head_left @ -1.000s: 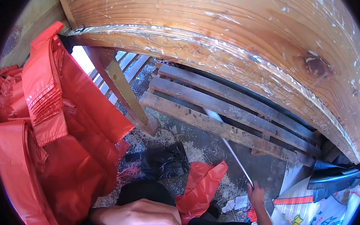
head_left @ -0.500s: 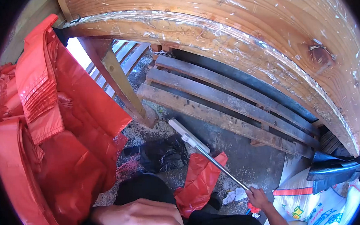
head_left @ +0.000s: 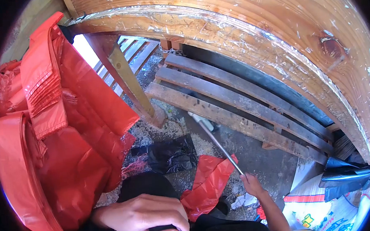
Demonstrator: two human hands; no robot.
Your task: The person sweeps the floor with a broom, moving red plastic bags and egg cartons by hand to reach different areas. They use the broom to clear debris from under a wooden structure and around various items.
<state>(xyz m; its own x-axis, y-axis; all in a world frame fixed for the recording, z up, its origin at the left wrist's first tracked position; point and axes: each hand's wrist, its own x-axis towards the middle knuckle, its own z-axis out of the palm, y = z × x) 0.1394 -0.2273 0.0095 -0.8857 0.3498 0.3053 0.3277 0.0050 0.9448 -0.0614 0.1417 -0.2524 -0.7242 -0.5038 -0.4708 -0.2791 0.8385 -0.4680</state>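
Observation:
My right hand [head_left: 252, 184] is wrapped round the metal pole of a flat-headed mop [head_left: 223, 148]. Its pale head [head_left: 202, 121] is on the floor at the edge of the wooden slatted pallet [head_left: 218, 109], partly under the front slat. My left hand [head_left: 144, 217] rests over my dark-clothed leg [head_left: 149, 189] and holds nothing, its fingers loosely bent and the thumb apart. Between my legs and the mop lies a crumpled red plastic bag [head_left: 208, 184]. A black plastic sheet [head_left: 172, 154] is spread on the floor left of it.
Stacked red plastic bags [head_left: 82, 160] hang and pile on the left. A scratched wooden tabletop [head_left: 238, 23] curves overhead, with a wooden leg [head_left: 130, 78] below. Printed white sacks [head_left: 322, 211] and black plastic [head_left: 349, 175] stand at right. Pale debris [head_left: 168, 127] litters the floor.
My right hand has moved up and slightly left, pushing the mop head away to the pallet's edge and partly under it. My left hand stays on my leg.

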